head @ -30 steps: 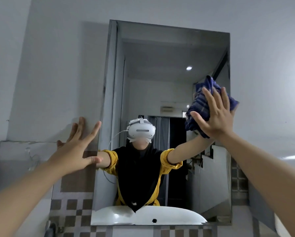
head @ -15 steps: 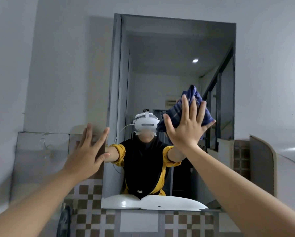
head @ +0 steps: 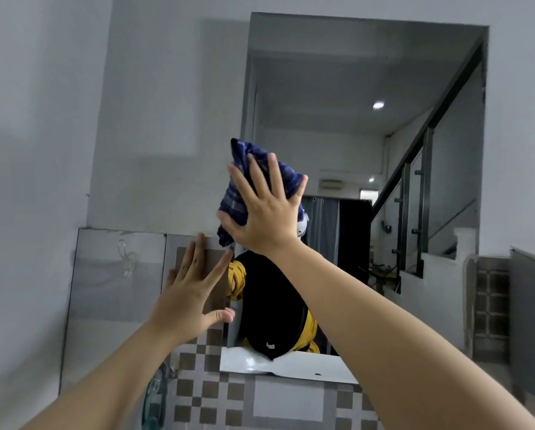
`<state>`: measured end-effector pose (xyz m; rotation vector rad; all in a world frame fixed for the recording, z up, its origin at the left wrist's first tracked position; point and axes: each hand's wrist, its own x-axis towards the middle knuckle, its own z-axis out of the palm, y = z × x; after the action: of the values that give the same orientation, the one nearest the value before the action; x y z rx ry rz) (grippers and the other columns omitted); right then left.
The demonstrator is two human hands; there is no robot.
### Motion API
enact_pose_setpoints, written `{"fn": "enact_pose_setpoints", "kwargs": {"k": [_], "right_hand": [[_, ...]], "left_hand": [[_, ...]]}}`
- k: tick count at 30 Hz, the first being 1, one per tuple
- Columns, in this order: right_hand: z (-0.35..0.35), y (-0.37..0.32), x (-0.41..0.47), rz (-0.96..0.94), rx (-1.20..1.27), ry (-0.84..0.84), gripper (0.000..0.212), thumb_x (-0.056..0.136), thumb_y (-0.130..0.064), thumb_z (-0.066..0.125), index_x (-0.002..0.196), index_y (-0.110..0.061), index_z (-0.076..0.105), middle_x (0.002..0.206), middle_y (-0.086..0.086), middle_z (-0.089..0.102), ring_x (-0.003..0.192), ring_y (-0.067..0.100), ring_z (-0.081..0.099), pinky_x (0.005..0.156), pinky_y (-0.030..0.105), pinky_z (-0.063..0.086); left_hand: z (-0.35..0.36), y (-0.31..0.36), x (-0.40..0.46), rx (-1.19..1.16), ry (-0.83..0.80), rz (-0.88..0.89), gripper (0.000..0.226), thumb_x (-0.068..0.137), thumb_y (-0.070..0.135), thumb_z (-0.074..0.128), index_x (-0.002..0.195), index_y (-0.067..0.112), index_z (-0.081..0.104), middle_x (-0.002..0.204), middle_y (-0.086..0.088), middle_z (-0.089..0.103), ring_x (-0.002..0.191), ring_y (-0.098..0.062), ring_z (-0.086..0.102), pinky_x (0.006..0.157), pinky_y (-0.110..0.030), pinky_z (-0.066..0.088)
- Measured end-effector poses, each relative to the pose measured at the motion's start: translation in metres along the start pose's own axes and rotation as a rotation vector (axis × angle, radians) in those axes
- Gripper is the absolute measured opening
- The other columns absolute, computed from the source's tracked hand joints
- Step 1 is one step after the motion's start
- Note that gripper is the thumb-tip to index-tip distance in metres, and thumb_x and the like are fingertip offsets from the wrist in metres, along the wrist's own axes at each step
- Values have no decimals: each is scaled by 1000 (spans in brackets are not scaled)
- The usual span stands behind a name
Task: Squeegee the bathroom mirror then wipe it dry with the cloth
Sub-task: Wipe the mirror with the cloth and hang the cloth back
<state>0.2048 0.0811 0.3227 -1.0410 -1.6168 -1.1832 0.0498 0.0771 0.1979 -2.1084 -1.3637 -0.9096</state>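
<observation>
A tall rectangular mirror (head: pixel 384 72) hangs on the grey wall ahead. My right hand (head: pixel 266 212) presses a bunched blue plaid cloth (head: pixel 238 193) flat against the glass near the mirror's left edge, at mid height, fingers spread over it. My left hand (head: pixel 191 296) rests open with spread fingers on the wall tiles just left of the mirror's lower left edge. No squeegee is in view.
A clear suction hook (head: pixel 128 259) sticks to the grey tile at the left. Checkered brown and white tiles (head: pixel 204 395) run below the mirror. A glass object (head: pixel 156 395) stands low at the left. A grey ledge (head: pixel 533 321) juts at the right.
My right hand has swept the cloth leftward across the mirror, from its right edge to its left edge. The left hand has stayed braced on the wall beside the mirror.
</observation>
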Motion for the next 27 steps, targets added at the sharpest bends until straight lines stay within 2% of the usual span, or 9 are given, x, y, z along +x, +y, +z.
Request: {"fn": "enact_pose_setpoints", "kwargs": {"k": [7, 10, 12, 18, 21, 23, 27], "right_hand": [[-6, 27, -15, -217, -12, -37, 77, 78, -68, 46, 147, -36, 30, 155, -3, 33, 148, 29, 12, 105, 73, 6], [-15, 56, -32, -250, -41, -68, 78, 79, -70, 45, 147, -36, 29, 156, -3, 31, 148, 29, 11, 106, 72, 4], [-23, 79, -45, -245, -68, -81, 78, 79, -71, 44, 147, -36, 30, 156, -2, 31, 148, 28, 10, 106, 73, 6], [-48, 161, -84, -171, -128, -84, 80, 77, -72, 44, 146, -35, 28, 153, 1, 36, 147, 28, 14, 103, 75, 18], [-59, 201, -100, -103, -179, -78, 79, 80, -74, 36, 146, -32, 30, 151, 4, 39, 146, 29, 17, 104, 74, 16], [-64, 223, -110, -40, -194, -66, 80, 81, -76, 32, 147, -30, 30, 151, 6, 39, 146, 29, 17, 106, 72, 15], [-67, 241, -128, 139, -132, 38, 80, 82, -74, 32, 145, -25, 34, 150, 10, 40, 146, 31, 17, 109, 64, 22]], "left_hand": [[3, -2, -3, -21, 22, 5, 104, 65, 77, 46, 142, 44, -16, 150, -3, -35, 140, -28, -24, 106, -63, 19], [5, -1, -5, -47, 8, -17, 102, 67, 73, 49, 139, 48, -19, 147, 1, -41, 139, -28, -25, 106, -64, 17], [3, 0, -6, -59, 21, -4, 100, 63, 75, 42, 138, 50, -20, 147, 0, -40, 139, -29, -22, 106, -63, 17], [3, 2, -7, -33, 33, -14, 103, 63, 70, 47, 137, 50, -22, 149, -1, -37, 140, -29, -20, 105, -64, 21], [4, 2, -6, -13, 27, -28, 105, 63, 70, 49, 138, 49, -21, 150, -2, -37, 140, -29, -21, 104, -64, 23], [5, 2, -5, -1, 23, -39, 107, 63, 69, 52, 138, 49, -22, 149, -2, -37, 139, -28, -21, 105, -64, 23], [5, 3, -5, 13, 27, -46, 108, 63, 69, 53, 138, 48, -21, 150, -4, -35, 139, -28, -20, 105, -65, 22]]}}
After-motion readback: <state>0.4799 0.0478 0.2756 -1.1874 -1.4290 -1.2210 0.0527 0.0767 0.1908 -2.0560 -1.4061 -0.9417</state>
